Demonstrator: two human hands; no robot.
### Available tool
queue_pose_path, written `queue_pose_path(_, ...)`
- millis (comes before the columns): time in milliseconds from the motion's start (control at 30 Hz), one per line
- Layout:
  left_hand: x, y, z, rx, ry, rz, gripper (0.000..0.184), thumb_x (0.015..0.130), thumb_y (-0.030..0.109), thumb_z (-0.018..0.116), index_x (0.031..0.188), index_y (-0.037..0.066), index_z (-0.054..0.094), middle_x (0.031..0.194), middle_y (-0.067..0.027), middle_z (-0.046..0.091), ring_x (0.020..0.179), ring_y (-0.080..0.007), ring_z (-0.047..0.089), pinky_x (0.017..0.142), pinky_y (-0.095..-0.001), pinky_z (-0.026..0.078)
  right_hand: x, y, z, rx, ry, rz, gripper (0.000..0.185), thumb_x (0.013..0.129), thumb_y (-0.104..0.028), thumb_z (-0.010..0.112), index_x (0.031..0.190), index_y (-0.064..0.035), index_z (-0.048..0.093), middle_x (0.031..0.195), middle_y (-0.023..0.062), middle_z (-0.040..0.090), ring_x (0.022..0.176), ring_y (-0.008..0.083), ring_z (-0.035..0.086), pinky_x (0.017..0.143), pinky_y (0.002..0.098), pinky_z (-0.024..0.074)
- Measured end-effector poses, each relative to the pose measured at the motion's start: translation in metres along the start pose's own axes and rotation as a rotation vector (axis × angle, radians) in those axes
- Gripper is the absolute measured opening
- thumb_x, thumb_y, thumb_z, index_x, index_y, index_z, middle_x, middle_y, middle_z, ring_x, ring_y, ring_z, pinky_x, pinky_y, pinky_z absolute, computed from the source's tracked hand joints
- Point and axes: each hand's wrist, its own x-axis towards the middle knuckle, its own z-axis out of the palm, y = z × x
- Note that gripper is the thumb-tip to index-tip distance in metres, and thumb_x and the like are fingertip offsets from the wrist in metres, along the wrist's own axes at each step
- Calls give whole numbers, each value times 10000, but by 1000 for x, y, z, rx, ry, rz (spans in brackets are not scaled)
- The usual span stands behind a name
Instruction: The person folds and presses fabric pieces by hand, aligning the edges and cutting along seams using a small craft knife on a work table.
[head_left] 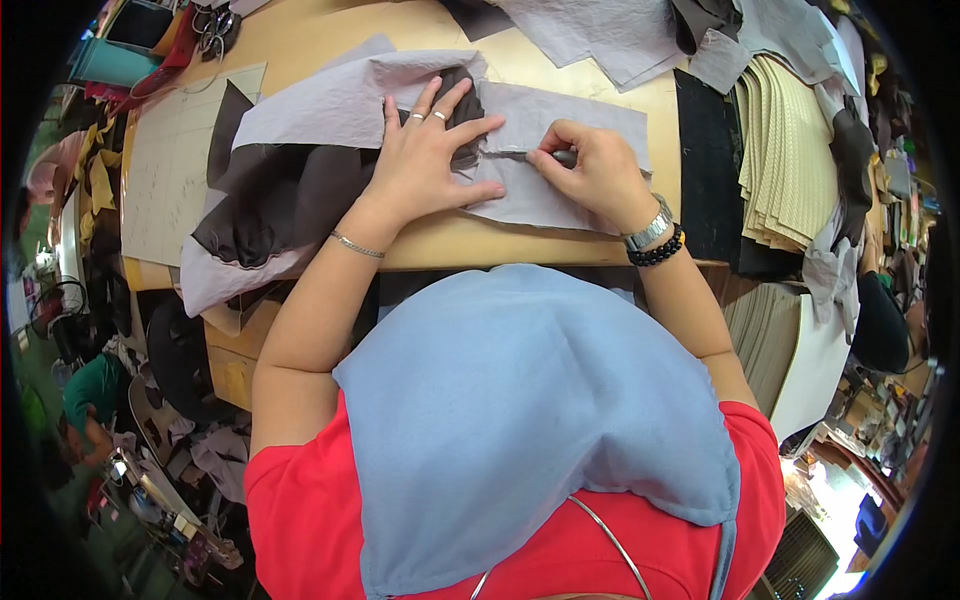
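My left hand (425,150) lies with fingers spread on a bunched piece of lilac-grey and dark brown fabric (320,120), pressing it on the wooden table. Between the thumb and fingers of my right hand (595,165) is a slim dark pointed tool (515,155). Its thin end points left, at the fabric just beside my left fingers; its exact kind is unclear. Under the tool and my right hand a flat lilac-grey panel (560,105) is spread out. Dark brown cloth (290,200) hangs in folds left of my left wrist.
A marked pattern sheet (185,150) lies at the left of the wooden table (320,25). More lilac-grey fabric (600,35) is at the back. On the right stand a black mat (707,165) and a stack of cream textured sheets (785,150). Scissors (215,35) sit at the far left corner.
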Motion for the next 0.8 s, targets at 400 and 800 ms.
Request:
queue_pose_path(400,1,-1,1,14,4,4,812,643,687,772,1367,359,608,1598,-99,342,1503,-390,223,1106,-770,122,5,14,11,243,-71,53,218,872,-212,759,848,-8,683,716,19,678,642,66,564,590,261,458)
queue_pose_path(800,3,1,1,8,-15,-18,883,608,719,776,1392,362,585,1608,-82,331,1506,-390,213,1112,-767,118,0,19,-8,1071,-283,242,202,875,-199,753,842,-15,677,762,3,679,667,50,568,590,233,457)
